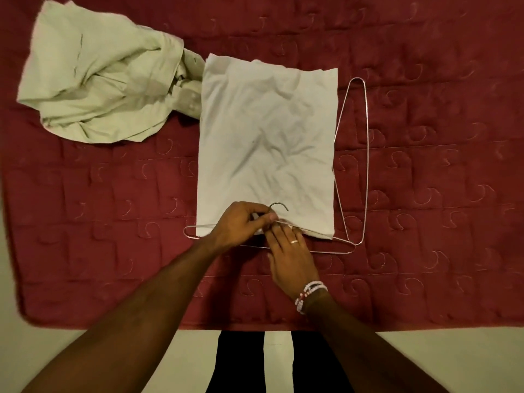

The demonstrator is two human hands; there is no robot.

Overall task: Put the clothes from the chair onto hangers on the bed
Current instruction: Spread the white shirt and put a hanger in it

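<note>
Well to the left of the white garment (266, 143), and touching its far left corner, a crumpled pale green shirt (105, 80) lies heaped on the maroon quilted bed (425, 194). The white garment itself is spread flat, lightly creased, with one short edge towards the person.

At that near edge lies the near hanger (331, 252), a thin wire one. Its left end sticks out past the garment's near left corner, its hook sits on top of the cloth just inside the near edge, and its bottom bar runs on the quilt just short of the garment. The left hand (243, 222) is at the middle of the near edge, fingers curled and thumb closed, pinching the hanger's neck just below the hook. Whether some cloth is caught in the pinch cannot be told.

Just right of it, the right hand (286, 251) lies over the same edge with its fingers fairly straight and close together, their tips resting on the cloth and the wire. It wears a ring (294, 241) and beaded bracelets (310, 296) at the wrist.

Along the garment's right edge lies a spare hanger (367, 154), also wire. Its near corner crosses the right end of the near hanger.
</note>
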